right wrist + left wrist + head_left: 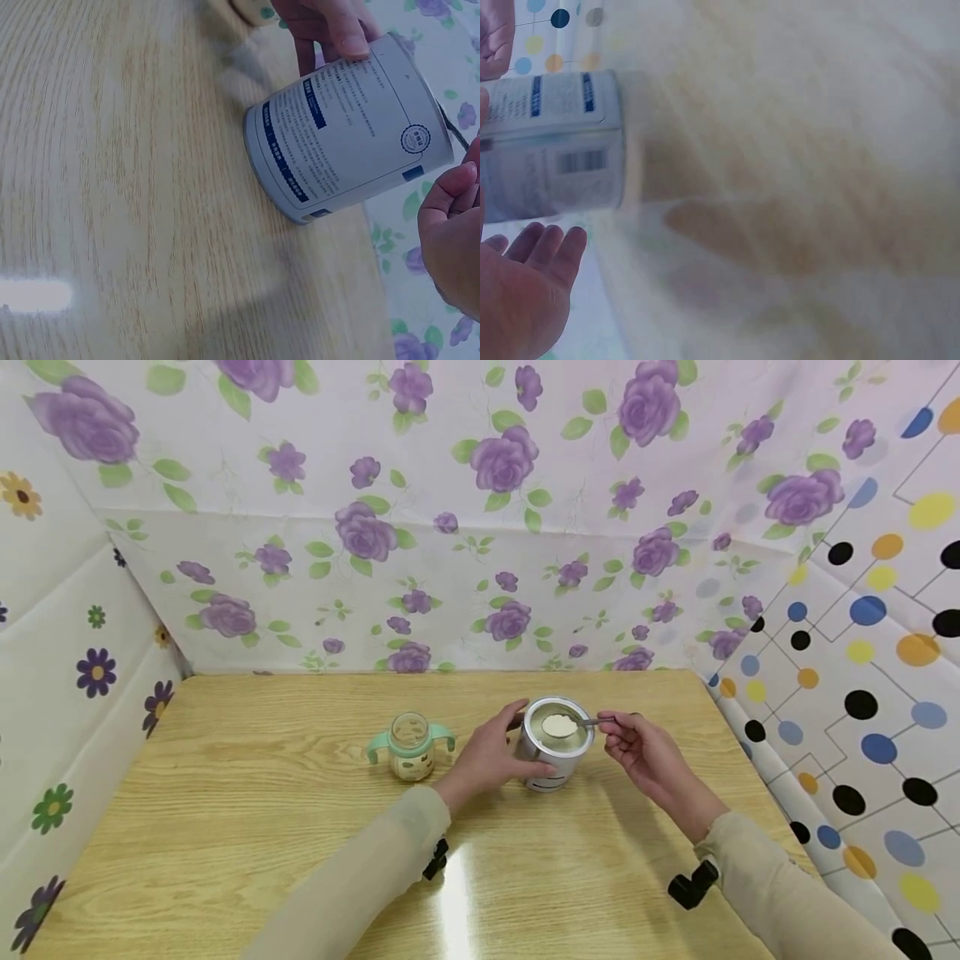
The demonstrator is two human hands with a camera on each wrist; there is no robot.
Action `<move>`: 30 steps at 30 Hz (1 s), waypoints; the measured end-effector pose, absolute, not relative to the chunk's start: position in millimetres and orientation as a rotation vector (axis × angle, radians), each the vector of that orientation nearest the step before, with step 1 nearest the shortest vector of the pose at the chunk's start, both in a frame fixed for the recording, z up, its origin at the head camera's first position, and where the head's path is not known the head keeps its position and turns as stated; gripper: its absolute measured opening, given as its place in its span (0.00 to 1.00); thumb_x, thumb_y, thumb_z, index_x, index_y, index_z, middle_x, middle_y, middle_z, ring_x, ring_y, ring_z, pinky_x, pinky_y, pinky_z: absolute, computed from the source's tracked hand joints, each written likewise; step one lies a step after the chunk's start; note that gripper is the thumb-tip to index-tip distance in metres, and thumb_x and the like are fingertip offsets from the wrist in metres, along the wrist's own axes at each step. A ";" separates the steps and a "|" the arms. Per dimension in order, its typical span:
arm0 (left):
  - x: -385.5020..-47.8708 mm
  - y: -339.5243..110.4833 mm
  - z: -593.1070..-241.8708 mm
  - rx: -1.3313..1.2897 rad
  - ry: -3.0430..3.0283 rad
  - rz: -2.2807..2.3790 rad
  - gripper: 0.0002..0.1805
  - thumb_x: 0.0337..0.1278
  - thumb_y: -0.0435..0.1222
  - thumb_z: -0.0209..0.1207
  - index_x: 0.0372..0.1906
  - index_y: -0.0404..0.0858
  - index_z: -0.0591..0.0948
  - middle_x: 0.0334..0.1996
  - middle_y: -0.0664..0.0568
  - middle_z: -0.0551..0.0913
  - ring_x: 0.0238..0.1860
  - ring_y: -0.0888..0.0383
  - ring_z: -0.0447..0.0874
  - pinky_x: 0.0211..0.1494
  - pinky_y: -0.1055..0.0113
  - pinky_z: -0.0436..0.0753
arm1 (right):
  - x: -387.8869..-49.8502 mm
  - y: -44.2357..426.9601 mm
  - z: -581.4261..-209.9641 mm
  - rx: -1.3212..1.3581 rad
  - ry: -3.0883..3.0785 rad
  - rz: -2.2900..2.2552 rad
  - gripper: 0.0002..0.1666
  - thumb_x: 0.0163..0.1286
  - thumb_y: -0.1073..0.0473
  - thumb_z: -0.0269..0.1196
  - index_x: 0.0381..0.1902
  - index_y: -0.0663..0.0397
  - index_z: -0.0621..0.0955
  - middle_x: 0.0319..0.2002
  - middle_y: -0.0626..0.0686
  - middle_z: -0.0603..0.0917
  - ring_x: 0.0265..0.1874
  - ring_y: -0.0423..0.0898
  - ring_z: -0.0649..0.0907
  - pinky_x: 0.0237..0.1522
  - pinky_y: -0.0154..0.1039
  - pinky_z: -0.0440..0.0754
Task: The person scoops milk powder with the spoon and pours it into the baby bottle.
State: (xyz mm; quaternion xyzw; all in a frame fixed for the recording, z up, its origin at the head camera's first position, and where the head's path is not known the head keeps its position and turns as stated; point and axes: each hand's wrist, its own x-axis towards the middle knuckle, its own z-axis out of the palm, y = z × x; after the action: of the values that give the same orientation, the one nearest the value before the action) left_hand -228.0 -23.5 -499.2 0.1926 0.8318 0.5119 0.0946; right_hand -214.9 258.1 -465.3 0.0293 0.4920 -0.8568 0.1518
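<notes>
A silver-white can (553, 760) with printed label stands open at the top, with pale contents inside. My left hand (495, 752) grips its left side, thumb across the front, fingers partly hidden behind. In the right wrist view, that thumb presses the label of the can (345, 135). My right hand (648, 758) pinches the thin handle of a spoon (592, 722). The spoon's bowl, heaped with pale powder (559, 724), is over the can's mouth. Left of my left hand is a two-handled baby bottle (411, 747), uncapped, with pale contents.
A light wooden table (285, 827) bears everything. Behind it hangs a floral cloth (450, 568), with a dotted cloth (862, 693) at the right and another flowered one (82, 710) at the left.
</notes>
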 end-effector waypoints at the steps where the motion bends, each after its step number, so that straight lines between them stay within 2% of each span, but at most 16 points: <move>1: -228.1 -25.5 -496.0 0.569 2.475 1.501 0.65 0.45 0.55 0.84 0.86 0.49 0.59 0.77 0.50 0.74 0.77 0.51 0.71 0.77 0.45 0.73 | -214.8 258.1 -464.3 0.085 1.408 -2.466 0.25 0.90 0.61 0.46 0.44 0.59 0.90 0.33 0.50 0.92 0.29 0.38 0.86 0.40 0.30 0.85; 7: -228.1 -42.7 -469.9 0.602 2.504 1.394 0.63 0.46 0.56 0.83 0.86 0.53 0.60 0.79 0.50 0.70 0.78 0.50 0.69 0.77 0.48 0.74 | -214.5 257.9 -455.2 0.093 1.323 -2.520 0.26 0.90 0.62 0.45 0.45 0.62 0.89 0.33 0.51 0.92 0.29 0.39 0.86 0.39 0.31 0.85; 14: -229.3 -78.8 -434.4 0.725 2.621 1.282 0.59 0.49 0.53 0.83 0.85 0.49 0.64 0.78 0.49 0.71 0.78 0.49 0.69 0.78 0.52 0.72 | -216.4 250.5 -441.0 0.070 1.226 -2.541 0.24 0.90 0.60 0.46 0.47 0.64 0.88 0.35 0.53 0.92 0.31 0.41 0.85 0.41 0.33 0.83; 18: -228.1 -107.8 -421.5 0.741 2.691 1.206 0.56 0.52 0.55 0.81 0.84 0.49 0.65 0.78 0.50 0.72 0.78 0.48 0.69 0.78 0.51 0.72 | -216.6 242.3 -431.9 0.054 1.220 -2.536 0.25 0.90 0.60 0.44 0.47 0.63 0.88 0.35 0.52 0.92 0.32 0.42 0.85 0.41 0.34 0.83; 23: -223.0 -146.5 -416.6 0.704 2.728 1.169 0.54 0.54 0.55 0.80 0.84 0.50 0.66 0.79 0.49 0.71 0.78 0.43 0.69 0.77 0.43 0.72 | -219.0 224.2 -419.3 0.030 1.230 -2.515 0.24 0.90 0.60 0.46 0.46 0.62 0.88 0.34 0.52 0.92 0.31 0.41 0.85 0.40 0.33 0.82; 30: -216.3 -182.4 -431.6 0.688 2.728 1.211 0.54 0.54 0.53 0.80 0.83 0.47 0.66 0.79 0.49 0.70 0.77 0.42 0.69 0.78 0.44 0.72 | -224.6 188.5 -403.8 -0.023 1.193 -2.489 0.24 0.89 0.63 0.46 0.45 0.63 0.89 0.31 0.52 0.92 0.30 0.39 0.86 0.37 0.30 0.82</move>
State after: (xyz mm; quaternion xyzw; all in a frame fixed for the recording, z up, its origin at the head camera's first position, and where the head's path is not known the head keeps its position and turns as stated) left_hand -216.3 -182.4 -431.6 0.2245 0.8900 0.3951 0.0391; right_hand -224.6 188.5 -403.8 -0.0082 0.4242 -0.8854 0.1896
